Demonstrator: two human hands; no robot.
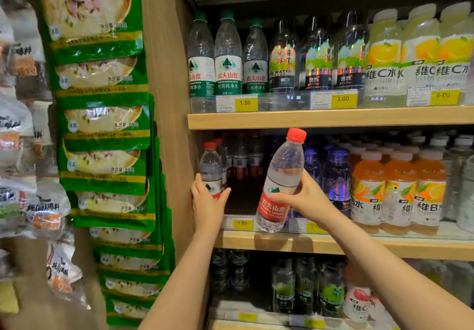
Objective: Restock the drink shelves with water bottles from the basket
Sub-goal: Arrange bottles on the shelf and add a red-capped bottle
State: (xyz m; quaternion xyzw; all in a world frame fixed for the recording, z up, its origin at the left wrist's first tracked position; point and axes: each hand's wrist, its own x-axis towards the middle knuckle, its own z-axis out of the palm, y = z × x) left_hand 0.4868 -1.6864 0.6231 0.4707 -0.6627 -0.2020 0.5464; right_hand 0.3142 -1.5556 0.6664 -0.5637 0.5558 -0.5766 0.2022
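Note:
My right hand (306, 197) grips a red-capped water bottle (280, 176) with a red label, tilted in front of the middle shelf (282, 242). My left hand (207, 202) holds the lower part of another red-capped water bottle (210, 165), which stands upright at the left end of that shelf. More red-capped bottles (241, 155) stand further back in the same row. Between my two hands there is a dark gap on the shelf. The basket is not in view.
Green-capped water bottles (227, 55) fill the left of the upper shelf. Blue bottles (333, 176) and orange drinks (400, 188) stand to the right on the middle shelf. Dark bottles (305, 286) sit on the lower shelf. Green food packets (102, 124) hang on the left.

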